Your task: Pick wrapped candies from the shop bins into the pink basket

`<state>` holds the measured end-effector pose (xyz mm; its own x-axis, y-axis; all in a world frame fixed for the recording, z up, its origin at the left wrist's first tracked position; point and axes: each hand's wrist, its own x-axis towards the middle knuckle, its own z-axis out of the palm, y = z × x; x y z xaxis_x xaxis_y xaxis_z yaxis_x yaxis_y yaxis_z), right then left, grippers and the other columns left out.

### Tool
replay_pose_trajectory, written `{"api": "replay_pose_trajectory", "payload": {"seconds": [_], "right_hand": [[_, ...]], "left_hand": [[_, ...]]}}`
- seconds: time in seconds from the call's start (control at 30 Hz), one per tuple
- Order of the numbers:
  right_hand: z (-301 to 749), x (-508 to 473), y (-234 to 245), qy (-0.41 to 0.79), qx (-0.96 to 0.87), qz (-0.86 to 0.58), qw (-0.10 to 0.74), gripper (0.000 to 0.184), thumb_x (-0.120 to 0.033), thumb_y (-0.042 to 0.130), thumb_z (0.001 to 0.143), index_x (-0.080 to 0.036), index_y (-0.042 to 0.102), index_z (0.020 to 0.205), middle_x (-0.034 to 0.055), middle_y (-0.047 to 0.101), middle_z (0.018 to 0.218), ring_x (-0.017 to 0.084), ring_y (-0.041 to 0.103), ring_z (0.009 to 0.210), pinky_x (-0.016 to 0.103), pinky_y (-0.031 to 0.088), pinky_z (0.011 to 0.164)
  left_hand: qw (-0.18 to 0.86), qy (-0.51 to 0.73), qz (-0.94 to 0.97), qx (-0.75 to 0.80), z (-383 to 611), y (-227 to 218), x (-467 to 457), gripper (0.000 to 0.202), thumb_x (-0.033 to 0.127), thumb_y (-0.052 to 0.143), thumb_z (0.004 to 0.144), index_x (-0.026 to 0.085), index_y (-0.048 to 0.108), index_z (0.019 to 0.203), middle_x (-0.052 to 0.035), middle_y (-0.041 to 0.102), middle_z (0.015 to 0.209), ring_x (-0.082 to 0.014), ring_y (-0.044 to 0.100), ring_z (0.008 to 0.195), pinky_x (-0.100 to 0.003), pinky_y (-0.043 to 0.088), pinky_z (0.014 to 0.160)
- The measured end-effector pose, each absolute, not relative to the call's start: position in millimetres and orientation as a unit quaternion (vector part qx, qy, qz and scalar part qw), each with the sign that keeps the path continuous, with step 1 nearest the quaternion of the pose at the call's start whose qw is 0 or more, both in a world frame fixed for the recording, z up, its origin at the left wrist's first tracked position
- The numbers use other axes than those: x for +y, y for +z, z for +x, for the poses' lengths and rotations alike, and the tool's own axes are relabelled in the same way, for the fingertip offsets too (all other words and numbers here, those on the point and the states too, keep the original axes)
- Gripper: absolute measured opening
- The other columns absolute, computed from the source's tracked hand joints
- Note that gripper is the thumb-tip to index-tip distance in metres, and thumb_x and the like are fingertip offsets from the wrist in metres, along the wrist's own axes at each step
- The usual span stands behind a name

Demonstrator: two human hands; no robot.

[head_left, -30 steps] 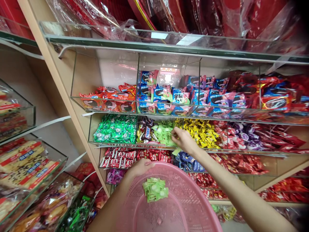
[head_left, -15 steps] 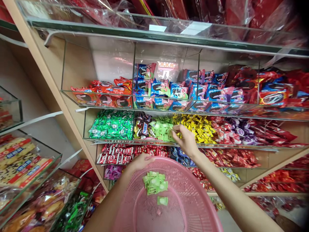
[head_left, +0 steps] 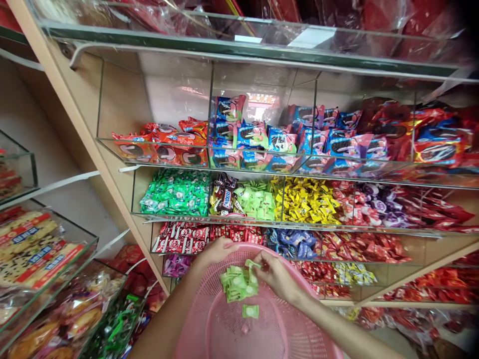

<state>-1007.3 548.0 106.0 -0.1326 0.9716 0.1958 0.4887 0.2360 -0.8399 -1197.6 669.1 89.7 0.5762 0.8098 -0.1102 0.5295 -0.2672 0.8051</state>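
A pink plastic basket [head_left: 299,319] is held in front of me, its far rim gripped by my left hand [head_left: 218,253]. Inside it lies a small pile of light green candy packets [head_left: 236,285], with a single green packet [head_left: 250,311] just below the pile. My right hand [head_left: 275,274] is over the basket, fingers pinched on a light green candy packet [head_left: 253,264] at the pile's right side. More of these green packets fill a shelf compartment [head_left: 256,202], beside dark Snickers bars [head_left: 226,198].
Glass-fronted shelves [head_left: 243,218] run across the view. Green-wrapped sweets [head_left: 175,193] are left of the Snickers, yellow-wrapped sweets [head_left: 309,199] to the right. Packaged cookies [head_left: 250,134] stand on the shelf above. At left, another glass bin holds long snack packs [head_left: 28,244].
My right hand has come down from the green-packet compartment into the basket, bringing a green packet. My left hand stays on the basket rim.
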Motion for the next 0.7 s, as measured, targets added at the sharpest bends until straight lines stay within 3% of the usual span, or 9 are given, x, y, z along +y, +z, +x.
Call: {"api": "replay_pose_trajectory", "payload": {"seconds": [0.13, 0.47, 0.7], "right_hand": [[-1008, 556, 78, 0.342, -0.621, -0.555, 0.435, 0.006, -0.022, 0.051, 0.075, -0.018, 0.048, 0.078, -0.0011, 0.054, 0.068, 0.013, 0.048, 0.062, 0.024, 0.039, 0.056], [-1011, 552, 42, 0.347, -0.579, -0.585, 0.45, 0.014, -0.026, 0.048, 0.076, -0.018, 0.05, 0.087, 0.0023, 0.059, 0.073, 0.017, 0.054, 0.064, 0.028, 0.044, 0.057], [-1008, 540, 41, 0.211, -0.685, -0.608, 0.341, 0.025, -0.017, 0.04, 0.08, -0.018, 0.048, 0.104, 0.0066, 0.062, 0.089, 0.02, 0.057, 0.078, 0.031, 0.044, 0.066]], "left_hand": [[0.395, 0.144, 0.799, 0.431, -1203, 85, 669, 0.056, 0.07, 0.041, 0.07, 0.016, 0.055, 0.063, 0.0049, 0.042, 0.053, -0.0096, 0.036, 0.054, -0.023, 0.023, 0.053], [0.368, 0.125, 0.804, 0.449, -1207, 74, 669, 0.055, 0.069, 0.039, 0.072, 0.017, 0.057, 0.066, 0.0046, 0.047, 0.056, -0.0099, 0.038, 0.055, -0.023, 0.025, 0.054], [0.355, 0.119, 0.796, 0.475, -1209, 79, 664, 0.053, 0.069, 0.043, 0.069, 0.018, 0.057, 0.065, 0.0041, 0.049, 0.056, -0.0106, 0.04, 0.056, -0.022, 0.026, 0.054]]}}
